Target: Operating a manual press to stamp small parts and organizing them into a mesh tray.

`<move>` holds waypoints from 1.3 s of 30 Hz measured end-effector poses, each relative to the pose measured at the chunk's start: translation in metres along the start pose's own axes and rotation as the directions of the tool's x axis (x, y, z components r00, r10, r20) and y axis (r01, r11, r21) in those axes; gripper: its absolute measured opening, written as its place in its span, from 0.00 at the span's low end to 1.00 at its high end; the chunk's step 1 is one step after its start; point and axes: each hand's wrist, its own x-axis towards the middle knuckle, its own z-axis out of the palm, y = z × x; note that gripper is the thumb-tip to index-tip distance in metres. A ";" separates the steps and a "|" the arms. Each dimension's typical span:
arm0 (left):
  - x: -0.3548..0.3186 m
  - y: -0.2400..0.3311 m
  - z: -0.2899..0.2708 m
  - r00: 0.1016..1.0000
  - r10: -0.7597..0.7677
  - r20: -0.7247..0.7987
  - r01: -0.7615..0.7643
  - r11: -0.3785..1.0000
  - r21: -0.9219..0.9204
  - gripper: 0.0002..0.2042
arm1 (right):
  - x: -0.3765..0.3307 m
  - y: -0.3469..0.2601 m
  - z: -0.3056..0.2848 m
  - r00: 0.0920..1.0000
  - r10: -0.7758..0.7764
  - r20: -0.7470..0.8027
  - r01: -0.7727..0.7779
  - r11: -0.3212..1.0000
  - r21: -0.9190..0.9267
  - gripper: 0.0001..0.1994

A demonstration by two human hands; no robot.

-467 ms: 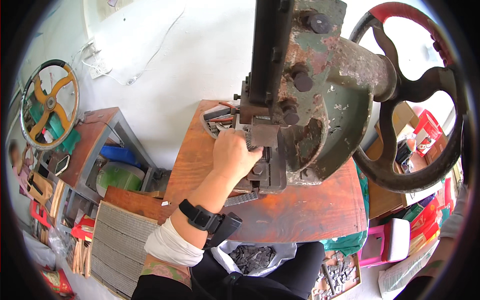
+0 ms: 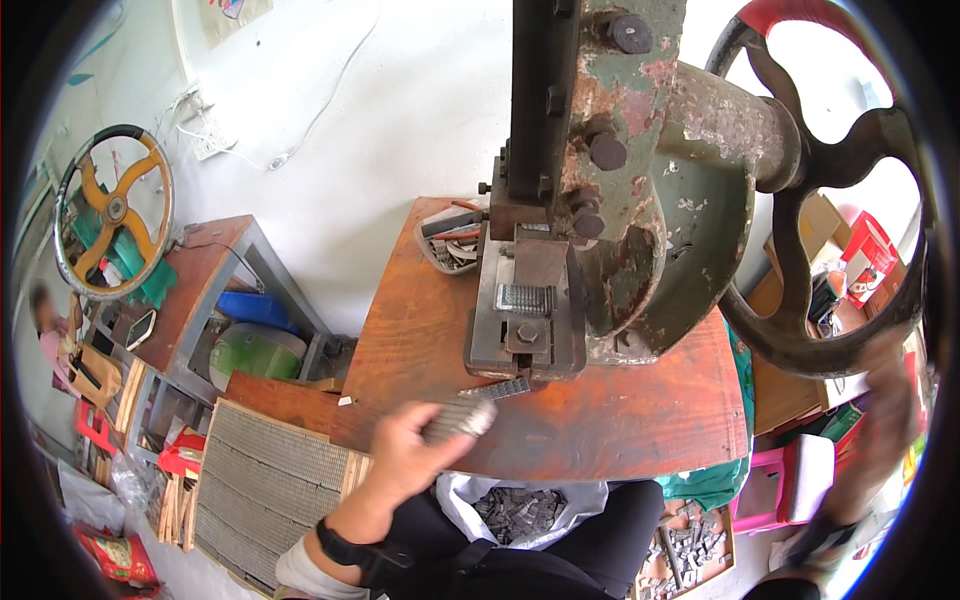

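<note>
My left hand (image 2: pixel 403 455) is closed around a small grey ridged metal piece (image 2: pixel 463 417), blurred by motion, above the near edge of the wooden table (image 2: pixel 620 420). Ahead of it stands a heavy hand press (image 2: pixel 690 190) with chipped green paint. On its bed (image 2: pixel 528 360), under the ram, lies another grey ridged piece (image 2: pixel 524 298). A dark ridged strip (image 2: pixel 505 389) rests on the table just in front of the bed. At the far right my right hand (image 2: pixel 885 385) is smeared by motion beside the lower rim of the handwheel (image 2: pixel 770 340); its fingers cannot be made out.
A plastic tub (image 2: pixel 450 240) with tools stands behind the press bed. Below the table edge a white bag (image 2: pixel 590 500) holds many grey pieces, with a shallow box (image 2: pixel 690 555) of metal bits to its right. A ridged panel (image 2: pixel 270 480) leans at left; a pink stool (image 2: pixel 800 480) stands right.
My left hand has drawn back from the press bed toward me and now shows the metal piece in it. My right hand has come into view beside the handwheel. The view has shifted slightly.
</note>
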 end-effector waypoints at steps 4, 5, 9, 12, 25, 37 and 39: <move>0.002 -0.006 0.062 0.900 0.404 0.166 -0.437 0.835 0.335 0.23 | -0.123 0.014 0.074 0.802 0.209 0.560 -0.340 0.930 0.140 0.12; 0.005 -0.006 0.071 0.899 0.392 0.194 -0.437 0.820 0.369 0.26 | -0.140 0.012 0.093 0.787 0.187 0.588 -0.310 0.944 0.114 0.15; 0.003 -0.010 0.077 0.865 0.479 0.151 -0.498 0.778 0.383 0.36 | -0.168 -0.022 0.151 0.784 0.157 0.601 -0.179 0.984 -0.023 0.28; -0.001 -0.014 0.071 0.908 0.380 0.174 -0.414 0.879 0.239 0.43 | -0.163 -0.042 0.173 0.660 0.028 0.750 -0.001 0.999 -0.037 0.31; 0.003 0.014 0.082 0.923 0.293 0.248 -0.380 0.782 0.494 0.32 | -0.173 -0.001 0.173 0.752 0.323 0.574 -0.377 0.926 -0.028 0.29; -0.017 0.006 0.045 0.777 -0.112 0.619 0.629 0.138 -0.765 0.24 | -0.182 0.009 0.166 0.766 0.520 0.379 -0.624 0.744 0.239 0.11; -0.035 -0.005 0.031 0.749 -0.120 0.651 0.645 0.355 -0.677 0.23 | -0.181 0.009 0.167 0.775 0.515 0.366 -0.616 0.746 0.254 0.10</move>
